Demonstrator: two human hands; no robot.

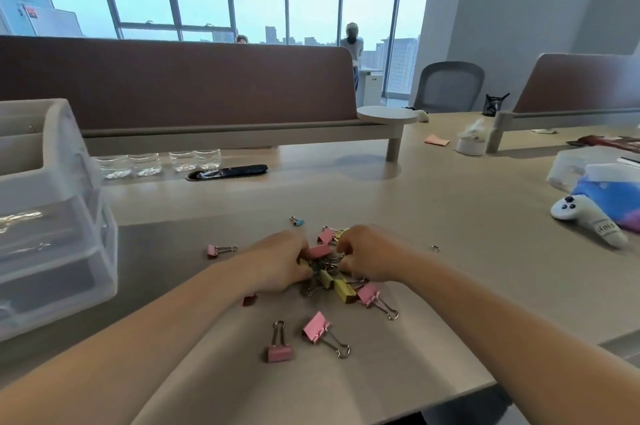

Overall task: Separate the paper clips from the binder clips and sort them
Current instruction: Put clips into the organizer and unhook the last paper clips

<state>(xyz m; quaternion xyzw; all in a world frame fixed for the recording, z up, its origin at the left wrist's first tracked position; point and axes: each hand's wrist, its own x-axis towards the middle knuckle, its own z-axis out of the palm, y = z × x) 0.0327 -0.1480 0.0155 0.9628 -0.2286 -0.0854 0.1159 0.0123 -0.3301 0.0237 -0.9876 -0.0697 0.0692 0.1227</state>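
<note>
The left hand and right hand meet over the clip pile mid-table, fingers curled into it; whether either pinches a clip I cannot tell. Loose pink binder clips lie nearer. A white controller carries unreadable lettering.

We see a tangled heap of binder clips, pink and yellow, wire handles interlocked. Loose around it lie a near pink clip, a tilted pink clip, a left pink clip, a small blue clip and a dark red clip. Well to the right, a tiny metal piece may be a paper clip.
</note>
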